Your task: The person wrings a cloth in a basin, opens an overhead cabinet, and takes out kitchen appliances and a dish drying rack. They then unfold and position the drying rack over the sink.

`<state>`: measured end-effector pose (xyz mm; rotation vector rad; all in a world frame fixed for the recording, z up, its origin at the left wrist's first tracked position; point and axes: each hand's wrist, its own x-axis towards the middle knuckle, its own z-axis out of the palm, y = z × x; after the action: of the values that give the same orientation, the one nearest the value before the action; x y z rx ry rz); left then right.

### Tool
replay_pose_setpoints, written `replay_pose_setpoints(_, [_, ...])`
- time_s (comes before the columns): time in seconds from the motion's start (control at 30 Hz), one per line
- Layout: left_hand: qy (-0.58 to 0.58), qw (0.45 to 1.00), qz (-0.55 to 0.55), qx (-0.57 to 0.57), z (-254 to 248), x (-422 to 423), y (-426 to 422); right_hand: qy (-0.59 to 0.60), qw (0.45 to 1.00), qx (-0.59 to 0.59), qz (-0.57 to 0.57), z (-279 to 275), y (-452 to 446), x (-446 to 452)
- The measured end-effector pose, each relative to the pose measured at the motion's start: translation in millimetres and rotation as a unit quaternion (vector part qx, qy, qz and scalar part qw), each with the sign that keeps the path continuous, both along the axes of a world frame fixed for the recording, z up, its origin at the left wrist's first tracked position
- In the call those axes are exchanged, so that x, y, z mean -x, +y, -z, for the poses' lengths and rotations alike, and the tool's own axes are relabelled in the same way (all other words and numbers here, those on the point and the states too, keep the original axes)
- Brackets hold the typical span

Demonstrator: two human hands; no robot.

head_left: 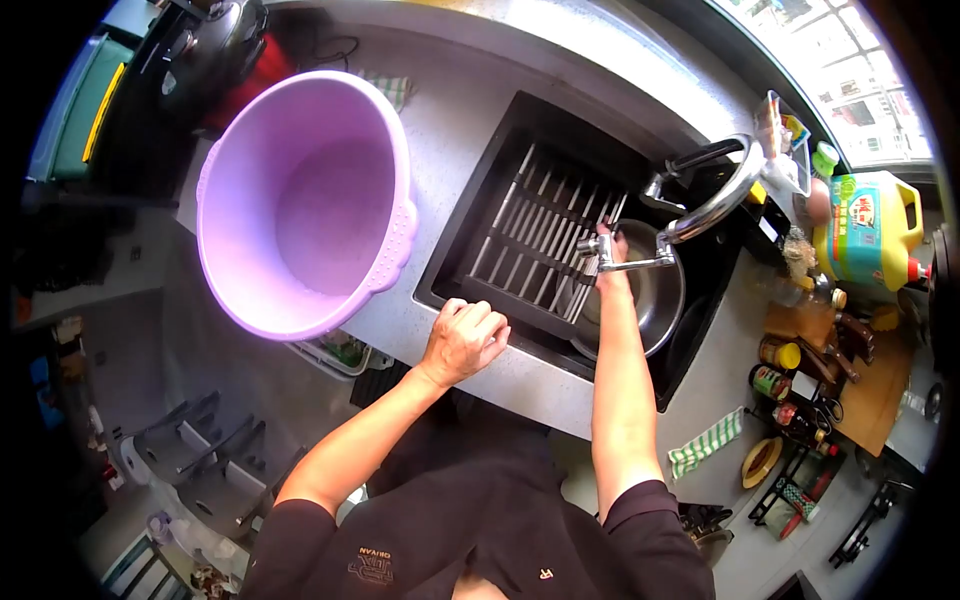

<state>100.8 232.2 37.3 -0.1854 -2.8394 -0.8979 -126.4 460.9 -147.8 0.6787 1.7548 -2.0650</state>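
Note:
My left hand (465, 341) is curled into a loose fist at the front edge of the sink, with nothing visible in it. My right hand (613, 247) reaches into the black sink (556, 113), at the right side of a roll-up drying rack (530, 235). The tap (722, 200) partly covers its fingers, so I cannot make out what they touch. Beneath my right forearm sits a round metal basin (657, 300) in the sink's right part. A large purple tub (345, 215) stands on the counter to the left.
On the right stand a yellow jug (870, 230), several bottles and jars, and a cutting board (880, 385) with knives nearby. A green striped cloth (707, 442) lies by the sink's right front corner. A dark pot (208, 55) stands behind the tub.

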Motion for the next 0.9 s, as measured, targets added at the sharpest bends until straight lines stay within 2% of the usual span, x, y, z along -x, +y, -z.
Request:
replay_pose_setpoints(0.03, [0.026,0.999,-0.03,-0.029,5.3,-0.6,3.2,0.027,1.0,-0.003,0.012,9.6,5.6,-5.2])
replay_pose_setpoints(0.1, [0.038,0.999,-0.019,-0.026,9.7,-4.5,3.5,0.086,0.996,-0.01,0.026,7.6,2.6,-19.6])
replay_pose_setpoints(0.2, [0.012,0.998,0.043,-0.054,15.9,-21.0,8.9,-0.045,0.994,0.096,0.017,-4.7,-13.0,-33.7])
replay_pose_setpoints(0.23, [0.014,0.996,0.067,-0.062,16.9,-26.1,11.1,-0.057,0.994,0.089,0.039,-12.0,-28.2,-35.5])
replay_pose_setpoints(0.27, [0.014,0.993,0.091,-0.069,18.3,-30.8,11.3,-0.014,1.0,0.008,-0.014,5.3,-32.6,-35.0])
replay_pose_setpoints(0.43, [-0.032,0.998,0.038,-0.024,23.8,-12.8,-2.4,0.087,0.987,-0.136,-0.022,49.2,-43.6,-38.4])
replay_pose_setpoints(0.47, [-0.026,0.999,0.035,-0.003,28.9,-8.5,-3.5,0.001,0.998,-0.053,-0.016,12.6,-44.2,-40.3])
replay_pose_setpoints(0.63, [-0.008,0.998,0.061,-0.006,35.2,-0.5,-1.7,-0.031,0.998,0.023,-0.04,-9.2,-33.8,-46.6])
replay_pose_setpoints(0.73, [-0.063,0.997,0.02,0.036,31.7,2.5,-1.0,-0.051,0.998,0.03,-0.023,-12.7,-41.7,-53.3])
replay_pose_setpoints(0.87, [-0.146,0.982,0.057,0.107,62.6,-1.2,-11.1,-0.031,0.999,-0.016,-0.016,-5.0,-48.6,-57.2])
replay_pose_setpoints(0.9, [-0.16,0.979,0.068,0.109,68.3,1.8,-12.6,-0.024,1.0,0.008,-0.01,-1.6,-47.6,-56.0])
